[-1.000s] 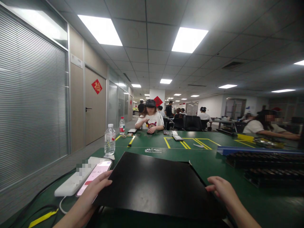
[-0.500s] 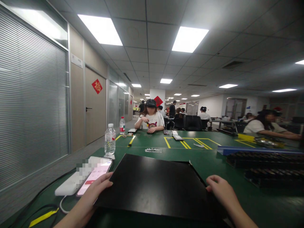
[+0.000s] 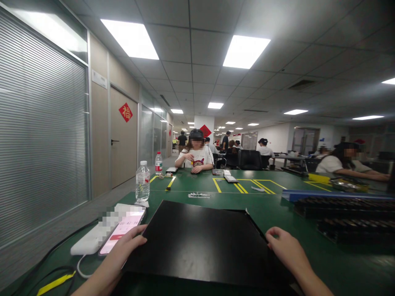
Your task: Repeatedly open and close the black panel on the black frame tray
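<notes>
A large black flat panel (image 3: 197, 242), glossy and broad, lies in front of me over the green table. My left hand (image 3: 131, 242) grips its left edge, the thumb on the top face and the other fingers partly hidden at the side. At the right edge, where a thin raised rim or flap shows, my right hand (image 3: 284, 246) is curled with thumb and fingertips pinched against it. The panel's underside is out of sight. Close beside my left hand lies a phone (image 3: 125, 230) with a timer on its lit screen.
A white device (image 3: 88, 241) with a cable sits left of the phone. A water bottle (image 3: 142, 183) stands behind it. Dark slotted racks (image 3: 345, 230) and a blue rail (image 3: 327, 196) occupy the right. Across the green table (image 3: 173, 195) sits a person (image 3: 197, 154).
My right hand has shifted very slightly left at the panel's edge. The left hand and the panel look nearly still. In the far background, a standing person has moved a little.
</notes>
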Demonstrator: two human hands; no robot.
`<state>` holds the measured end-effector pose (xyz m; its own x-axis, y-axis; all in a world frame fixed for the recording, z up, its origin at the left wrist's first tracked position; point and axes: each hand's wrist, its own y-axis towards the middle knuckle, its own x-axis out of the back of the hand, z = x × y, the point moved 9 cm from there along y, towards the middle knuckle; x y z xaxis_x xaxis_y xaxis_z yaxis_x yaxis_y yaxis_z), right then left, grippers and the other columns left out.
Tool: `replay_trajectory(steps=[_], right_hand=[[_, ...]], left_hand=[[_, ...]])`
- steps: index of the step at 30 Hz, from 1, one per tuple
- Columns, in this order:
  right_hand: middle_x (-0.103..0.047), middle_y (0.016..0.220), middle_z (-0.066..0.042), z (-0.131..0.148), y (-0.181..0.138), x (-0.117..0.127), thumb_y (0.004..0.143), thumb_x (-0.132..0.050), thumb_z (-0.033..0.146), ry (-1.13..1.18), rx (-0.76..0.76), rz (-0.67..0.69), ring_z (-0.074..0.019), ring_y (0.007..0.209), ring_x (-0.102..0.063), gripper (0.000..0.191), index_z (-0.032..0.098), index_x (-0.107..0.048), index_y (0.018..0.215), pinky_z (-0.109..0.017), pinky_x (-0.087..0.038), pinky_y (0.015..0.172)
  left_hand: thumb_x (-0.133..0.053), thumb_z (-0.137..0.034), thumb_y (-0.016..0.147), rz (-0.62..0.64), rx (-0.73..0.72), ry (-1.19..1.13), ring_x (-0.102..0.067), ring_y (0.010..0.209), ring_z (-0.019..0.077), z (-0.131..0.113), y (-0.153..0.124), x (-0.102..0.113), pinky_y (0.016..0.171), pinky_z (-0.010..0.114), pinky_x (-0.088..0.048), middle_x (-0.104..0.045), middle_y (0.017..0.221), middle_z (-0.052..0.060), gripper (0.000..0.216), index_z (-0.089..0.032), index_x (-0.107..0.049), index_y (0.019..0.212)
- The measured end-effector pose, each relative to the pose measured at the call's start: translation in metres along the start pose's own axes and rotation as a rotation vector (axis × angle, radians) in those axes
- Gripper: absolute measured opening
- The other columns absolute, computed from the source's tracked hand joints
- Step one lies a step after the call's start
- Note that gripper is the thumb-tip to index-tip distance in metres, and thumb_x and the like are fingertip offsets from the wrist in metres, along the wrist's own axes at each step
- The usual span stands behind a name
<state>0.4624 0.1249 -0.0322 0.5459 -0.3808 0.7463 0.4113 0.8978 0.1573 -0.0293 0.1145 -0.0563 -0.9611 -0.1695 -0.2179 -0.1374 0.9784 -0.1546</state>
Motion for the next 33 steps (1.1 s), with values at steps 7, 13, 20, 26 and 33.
replay_trajectory(steps=[7, 13, 20, 26, 33], right_hand=[[-0.067, 0.071, -0.005, 0.003, 0.005, -0.008, 0.070, -0.044, 0.031, -0.178, 0.086, 0.091, -0.0201, 0.069, -0.060, 0.020, 0.024, -0.063, 0.071, -0.028, -0.040, 0.062], [-0.067, 0.073, -0.005, 0.000, 0.006, -0.010, 0.071, -0.042, 0.033, -0.181, 0.069, 0.114, -0.0191, 0.070, -0.061, 0.023, 0.023, -0.063, 0.074, -0.027, -0.041, 0.062], [-0.067, 0.071, -0.004, -0.006, 0.008, -0.009, 0.072, -0.041, 0.033, -0.137, 0.029, 0.114, -0.0189, 0.069, -0.062, 0.025, 0.023, -0.064, 0.075, -0.027, -0.041, 0.062], [-0.068, 0.071, -0.004, -0.006, 0.007, -0.009, 0.071, -0.041, 0.032, -0.130, 0.026, 0.108, -0.0190, 0.070, -0.062, 0.025, 0.023, -0.064, 0.076, -0.027, -0.041, 0.062], [-0.069, 0.076, -0.005, -0.002, 0.006, -0.009, 0.071, -0.042, 0.030, -0.142, 0.047, 0.121, -0.0187, 0.071, -0.061, 0.025, 0.023, -0.065, 0.079, -0.026, -0.041, 0.061]], left_hand=[[-0.065, -0.026, 0.057, 0.020, 0.007, -0.008, -0.066, 0.070, 0.0233, -0.003, -0.009, -0.007, 0.061, 0.030, -0.049, -0.071, 0.076, 0.002, 0.061, -0.020, -0.052, 0.116], [-0.066, -0.027, 0.056, 0.041, -0.009, 0.007, -0.067, 0.070, 0.0250, -0.003, -0.008, -0.007, 0.061, 0.031, -0.050, -0.072, 0.075, 0.004, 0.064, -0.016, -0.051, 0.117], [-0.067, -0.025, 0.057, 0.052, 0.025, -0.015, -0.067, 0.070, 0.0254, 0.002, -0.007, -0.009, 0.062, 0.032, -0.050, -0.072, 0.075, 0.005, 0.066, -0.016, -0.050, 0.119], [-0.065, -0.023, 0.059, 0.055, 0.014, -0.032, -0.067, 0.078, 0.0264, 0.003, -0.003, -0.004, 0.067, 0.034, -0.050, -0.072, 0.082, 0.007, 0.064, -0.015, -0.049, 0.120], [-0.070, -0.027, 0.060, 0.017, 0.026, -0.040, -0.067, 0.079, 0.0252, -0.003, -0.008, -0.006, 0.069, 0.032, -0.052, -0.072, 0.088, 0.008, 0.052, -0.016, -0.058, 0.110]])
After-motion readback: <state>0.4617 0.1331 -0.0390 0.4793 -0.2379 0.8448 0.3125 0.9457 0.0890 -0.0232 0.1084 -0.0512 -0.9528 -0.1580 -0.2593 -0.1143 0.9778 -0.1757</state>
